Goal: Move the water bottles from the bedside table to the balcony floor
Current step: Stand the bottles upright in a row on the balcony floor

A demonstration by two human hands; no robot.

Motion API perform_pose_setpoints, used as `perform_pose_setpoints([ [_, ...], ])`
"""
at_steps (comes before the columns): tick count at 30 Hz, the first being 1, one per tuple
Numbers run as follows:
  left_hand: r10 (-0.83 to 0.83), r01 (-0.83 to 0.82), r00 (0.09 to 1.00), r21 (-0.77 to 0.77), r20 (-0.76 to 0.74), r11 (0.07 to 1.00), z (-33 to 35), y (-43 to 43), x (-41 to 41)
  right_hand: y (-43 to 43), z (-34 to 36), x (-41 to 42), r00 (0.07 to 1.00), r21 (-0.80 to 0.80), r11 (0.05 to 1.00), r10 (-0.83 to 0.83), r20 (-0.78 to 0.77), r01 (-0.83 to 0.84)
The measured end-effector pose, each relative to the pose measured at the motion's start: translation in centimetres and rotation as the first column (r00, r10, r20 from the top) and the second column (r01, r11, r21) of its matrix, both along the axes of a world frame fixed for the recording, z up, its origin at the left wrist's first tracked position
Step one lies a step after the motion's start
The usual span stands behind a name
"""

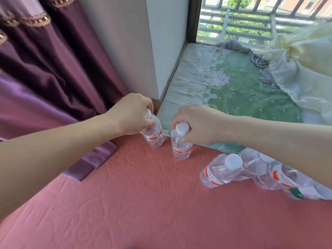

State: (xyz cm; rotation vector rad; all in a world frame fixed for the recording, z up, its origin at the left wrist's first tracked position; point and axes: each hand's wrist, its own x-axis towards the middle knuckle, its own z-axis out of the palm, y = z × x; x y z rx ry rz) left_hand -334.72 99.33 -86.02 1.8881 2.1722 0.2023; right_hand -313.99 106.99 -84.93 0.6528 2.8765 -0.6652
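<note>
Two small clear water bottles with white caps and orange-and-white labels stand on a pink cloth surface [143, 203]. My left hand [132, 114] grips the left bottle [154, 136] at its neck; that bottle tilts slightly. My right hand [201, 124] holds the right bottle [180, 149] around its cap, and it stands upright. Further right, several more bottles [220, 171] stand clustered together, partly hidden under my right forearm.
A purple curtain [53, 72] hangs at the left, its hem lying on the pink cloth. Behind the bottles lies a green floral mat [233, 90] on a raised ledge by the window, with a pale yellow curtain [301, 65] and tassels bunched at its right. A white wall corner [158, 51] stands beyond my left hand.
</note>
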Motion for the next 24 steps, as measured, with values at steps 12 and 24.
perform_pose_setpoints([
  [12, -0.227, 0.23, 0.97, -0.031, 0.089, 0.973, 1.0, 0.1, 0.3, 0.3, -0.2, -0.7, 0.99, 0.048, 0.991, -0.124, -0.063, 0.127],
  [24, -0.21, 0.209, 0.968, 0.019, 0.136, 0.978, 0.0, 0.4, -0.4, 0.3, -0.3, -1.8, 0.987, 0.029, 0.989, -0.14, -0.077, 0.142],
])
